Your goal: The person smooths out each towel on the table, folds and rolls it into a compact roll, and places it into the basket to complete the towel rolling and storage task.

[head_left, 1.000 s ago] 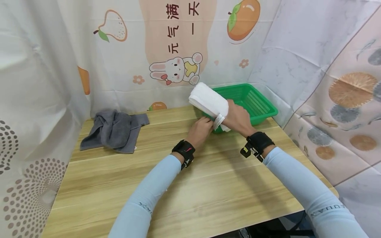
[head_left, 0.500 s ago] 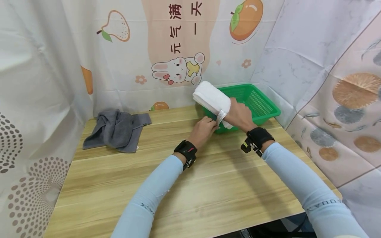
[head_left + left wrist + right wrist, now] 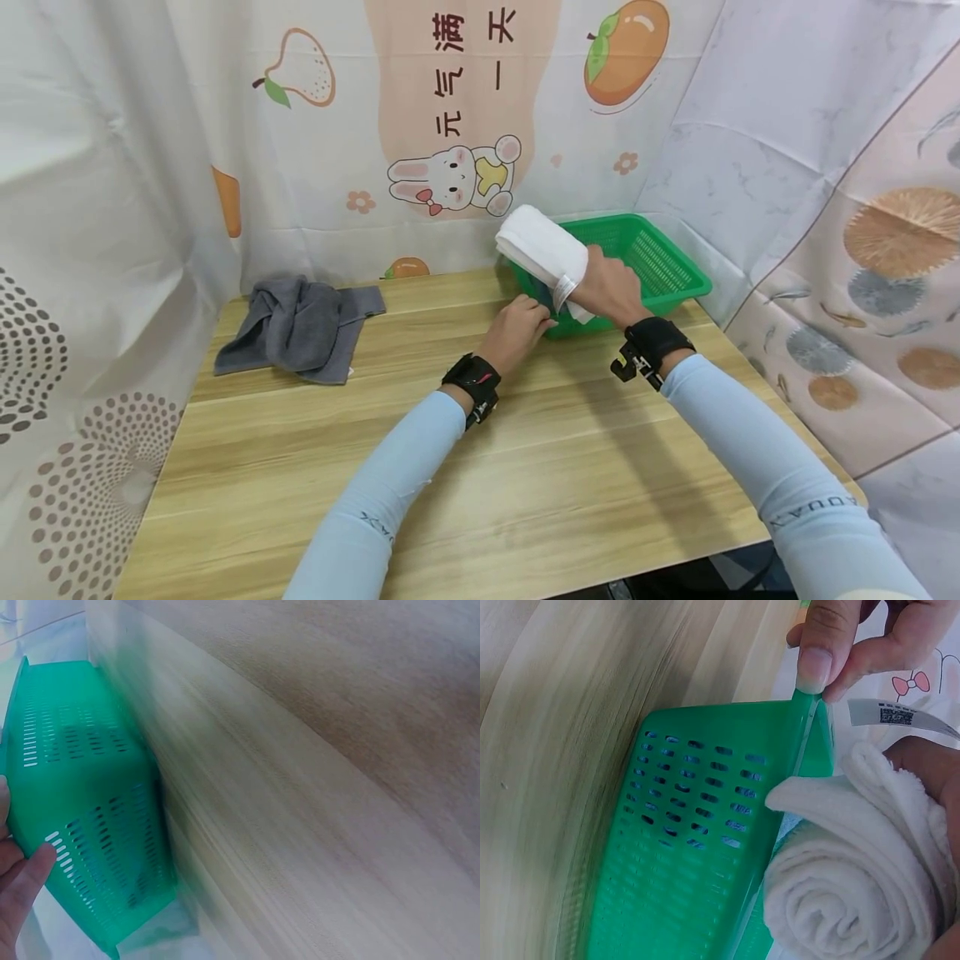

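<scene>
My right hand [image 3: 609, 287] holds a rolled white towel [image 3: 542, 247] over the near left part of a green plastic basket [image 3: 678, 293]. The roll's spiral end and loose edge [image 3: 810, 796] face the right wrist camera, right beside the basket's rim. A printed white tag [image 3: 896, 714] sticks out from the towel. With thumb and fingers, my left hand [image 3: 516, 332] pinches the rim at the basket's corner, seen close up in the right wrist view. Through the slots of the basket wall [image 3: 82, 776], darker bluish patches show.
A crumpled grey towel [image 3: 300, 327] lies at the back left of the wooden table [image 3: 450, 492]. Patterned curtains [image 3: 315, 167] hang behind the table and along both sides. The basket stands at the back right, close to the curtain.
The head view has shifted slightly, so everything sits a little further right. My left thumb now reaches out towards the basket's corner. The right hand keeps holding the white towel over the basket.
</scene>
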`<state>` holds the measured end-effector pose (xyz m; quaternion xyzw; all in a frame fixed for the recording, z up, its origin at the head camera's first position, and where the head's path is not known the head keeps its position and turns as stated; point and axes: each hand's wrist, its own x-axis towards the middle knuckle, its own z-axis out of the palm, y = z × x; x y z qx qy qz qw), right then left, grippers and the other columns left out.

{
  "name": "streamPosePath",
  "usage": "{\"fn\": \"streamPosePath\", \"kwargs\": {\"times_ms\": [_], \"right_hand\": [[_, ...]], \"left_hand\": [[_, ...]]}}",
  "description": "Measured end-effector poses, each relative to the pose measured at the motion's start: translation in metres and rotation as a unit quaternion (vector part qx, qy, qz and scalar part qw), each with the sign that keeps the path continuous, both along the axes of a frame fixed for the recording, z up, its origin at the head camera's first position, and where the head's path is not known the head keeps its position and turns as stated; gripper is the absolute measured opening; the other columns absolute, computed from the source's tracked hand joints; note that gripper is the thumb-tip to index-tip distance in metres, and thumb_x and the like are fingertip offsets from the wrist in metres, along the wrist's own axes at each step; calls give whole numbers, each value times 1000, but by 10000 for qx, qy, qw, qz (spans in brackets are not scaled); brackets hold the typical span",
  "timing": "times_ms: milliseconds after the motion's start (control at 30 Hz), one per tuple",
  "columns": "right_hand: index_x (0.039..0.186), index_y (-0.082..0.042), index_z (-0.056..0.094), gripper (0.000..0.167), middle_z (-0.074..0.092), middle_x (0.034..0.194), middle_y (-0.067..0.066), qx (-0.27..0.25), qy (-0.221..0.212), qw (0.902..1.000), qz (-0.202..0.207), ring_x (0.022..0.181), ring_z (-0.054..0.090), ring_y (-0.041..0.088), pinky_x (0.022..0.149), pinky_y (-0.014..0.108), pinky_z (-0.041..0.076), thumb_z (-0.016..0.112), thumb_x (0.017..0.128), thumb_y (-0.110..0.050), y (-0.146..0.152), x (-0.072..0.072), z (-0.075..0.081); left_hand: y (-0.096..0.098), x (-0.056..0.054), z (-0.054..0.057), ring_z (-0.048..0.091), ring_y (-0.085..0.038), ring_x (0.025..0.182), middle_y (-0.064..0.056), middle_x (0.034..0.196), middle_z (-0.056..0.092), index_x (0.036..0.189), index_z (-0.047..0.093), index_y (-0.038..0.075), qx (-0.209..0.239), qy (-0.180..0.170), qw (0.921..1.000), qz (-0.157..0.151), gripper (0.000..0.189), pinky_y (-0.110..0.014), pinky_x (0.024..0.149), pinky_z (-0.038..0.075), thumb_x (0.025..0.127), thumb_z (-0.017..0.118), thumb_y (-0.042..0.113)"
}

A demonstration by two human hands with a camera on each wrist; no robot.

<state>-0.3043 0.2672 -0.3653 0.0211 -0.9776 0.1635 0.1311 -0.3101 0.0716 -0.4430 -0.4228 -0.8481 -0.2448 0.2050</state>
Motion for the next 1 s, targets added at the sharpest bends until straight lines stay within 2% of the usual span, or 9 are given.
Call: {"fn": "streamPosePath", "kwargs": {"times_ms": [200, 533, 733, 1000], "right_hand": [[120, 6, 52, 65, 62, 83, 25, 74, 3, 10000, -56, 62, 63, 38, 52, 52, 49, 66, 92, -51, 2, -3, 2], [119, 7, 53, 68, 63, 89, 26, -39, -72, 9998, -189, 69, 65, 42, 58, 56, 52, 66, 91, -54, 9, -10, 5], [116, 6, 54, 68, 61, 86, 25, -46, -109, 9996, -269, 68, 63, 41, 57, 55, 50, 63, 91, -57, 15, -14, 3], [115, 9, 54, 62, 60, 86, 27, -139, -94, 9986, -505, 68, 62, 43, 57, 55, 49, 64, 91, -47, 26, -14, 1]], "left_hand": [[0, -2, 2, 57, -13, 85, 2, 90, 69, 94, 75, 11, -66, 38, 10000, 4, 18, -19, 76, 47, 102, 67, 25], [-3, -2, 7, 56, -14, 81, 1, 81, 63, 84, 68, 11, -187, 112, 9998, -22, 22, -23, 74, 47, 103, 66, 24], [-3, -1, 9, 57, -15, 81, 0, 79, 63, 81, 67, 11, -260, -18, 9997, 31, 25, -23, 73, 47, 102, 66, 26], [-1, 1, 11, 57, -14, 82, 3, 80, 63, 85, 70, 14, -426, -156, 9989, 140, 20, -22, 72, 47, 101, 68, 26]]}}
